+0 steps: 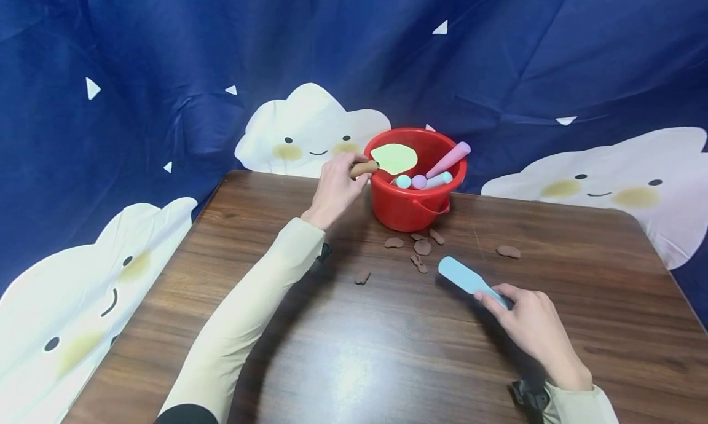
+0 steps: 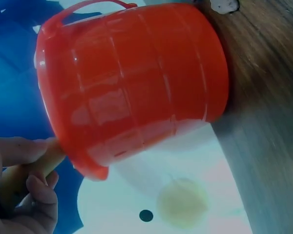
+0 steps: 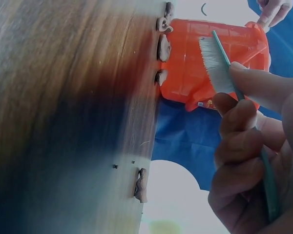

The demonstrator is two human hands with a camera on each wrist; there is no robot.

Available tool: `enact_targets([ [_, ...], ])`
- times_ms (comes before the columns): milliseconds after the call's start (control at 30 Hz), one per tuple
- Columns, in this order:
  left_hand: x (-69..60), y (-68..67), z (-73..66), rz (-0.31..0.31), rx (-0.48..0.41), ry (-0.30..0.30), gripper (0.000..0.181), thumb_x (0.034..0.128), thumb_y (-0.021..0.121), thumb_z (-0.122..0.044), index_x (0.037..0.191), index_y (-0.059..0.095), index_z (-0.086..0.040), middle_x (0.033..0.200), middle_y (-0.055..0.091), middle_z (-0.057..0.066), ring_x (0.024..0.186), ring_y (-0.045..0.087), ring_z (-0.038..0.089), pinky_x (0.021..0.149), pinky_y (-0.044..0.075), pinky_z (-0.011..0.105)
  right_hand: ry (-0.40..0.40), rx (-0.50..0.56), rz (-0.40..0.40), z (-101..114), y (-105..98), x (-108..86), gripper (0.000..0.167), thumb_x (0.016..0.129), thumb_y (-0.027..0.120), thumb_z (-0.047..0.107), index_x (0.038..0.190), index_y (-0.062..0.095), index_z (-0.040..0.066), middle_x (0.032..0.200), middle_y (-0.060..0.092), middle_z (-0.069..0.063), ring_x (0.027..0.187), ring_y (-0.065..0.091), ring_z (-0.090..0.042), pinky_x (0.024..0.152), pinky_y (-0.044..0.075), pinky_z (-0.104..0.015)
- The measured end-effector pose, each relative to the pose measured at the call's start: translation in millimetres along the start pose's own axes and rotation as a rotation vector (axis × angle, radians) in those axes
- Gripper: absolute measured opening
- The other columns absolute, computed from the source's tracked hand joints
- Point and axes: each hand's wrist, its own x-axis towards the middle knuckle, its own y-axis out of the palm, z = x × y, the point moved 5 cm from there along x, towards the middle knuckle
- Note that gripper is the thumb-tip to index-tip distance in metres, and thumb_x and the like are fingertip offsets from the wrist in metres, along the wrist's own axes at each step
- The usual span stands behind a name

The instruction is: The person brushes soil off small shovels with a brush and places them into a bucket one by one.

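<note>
My left hand (image 1: 337, 187) holds a tan, stubby stick (image 1: 364, 169) between thumb and fingers at the left rim of a red bucket (image 1: 401, 206). In the left wrist view the stick (image 2: 51, 156) meets the rim. A pale green oval piece (image 1: 394, 158) shows inside the bucket beside it; I cannot tell whether the two are joined. My right hand (image 1: 533, 322) grips a light blue brush (image 1: 461, 275) by its handle, above the table. White bristles (image 3: 215, 66) show along one side of the brush in the right wrist view.
Several brown, clay-like scraps (image 1: 422, 247) lie in front of the bucket, with one scrap (image 1: 508, 252) farther right. In the bucket are a pink handle (image 1: 450, 158), a mint-tipped rod (image 1: 439, 179) and round-ended pieces (image 1: 418, 182). A blue curtain (image 1: 332, 43) hangs behind the wooden table (image 1: 343, 332).
</note>
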Motion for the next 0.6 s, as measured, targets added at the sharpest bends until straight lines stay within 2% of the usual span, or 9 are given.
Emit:
enact_targets([
  [167,2.4,2.8,-0.6,-0.002,-0.008,-0.002,0.032,0.0865,0.067,-0.012,0.117,0.062,-0.004,0.113,0.064,0.012,0.102,0.059,0.024,0.094,0.051,0.036,0.011,-0.004,0.012,-2.6,-0.6,-0.4,0.036,0.086,0.069,0.042,0.092,0.073,0.007,0.075,0.071,-0.007,0.064,0.057,-0.017,0.057,0.045,-0.035],
  [333,2.1,2.7,1.6,0.004,-0.05,-0.013,0.037,0.0866,0.065,-0.012,0.121,0.056,-0.003,0.118,0.061,0.011,0.106,0.058,0.022,0.095,0.053,0.034,0.008,0.007,0.002,-2.4,-1.4,-0.5,0.035,0.085,0.07,0.041,0.092,0.074,0.007,0.074,0.071,-0.006,0.062,0.055,-0.016,0.057,0.044,-0.034],
  [467,3.6,1.3,3.5,-0.019,-0.098,-0.023,0.038,0.0871,0.067,-0.012,0.123,0.055,-0.003,0.117,0.063,0.011,0.101,0.06,0.022,0.084,0.057,0.032,0.001,0.01,-0.017,-3.4,-2.5,-1.0,0.032,0.085,0.07,0.039,0.09,0.074,0.008,0.071,0.07,-0.004,0.06,0.052,-0.015,0.055,0.042,-0.033],
  [600,5.1,-0.4,6.5,-0.046,-0.165,-0.041,0.05,0.0867,0.068,-0.01,0.132,0.047,-0.003,0.117,0.066,0.013,0.097,0.064,0.023,0.078,0.058,0.034,-0.012,-0.001,-0.04,-6.5,-3.4,-1.6,0.029,0.085,0.071,0.038,0.087,0.073,0.01,0.065,0.066,0.001,0.058,0.048,-0.013,0.053,0.04,-0.03],
])
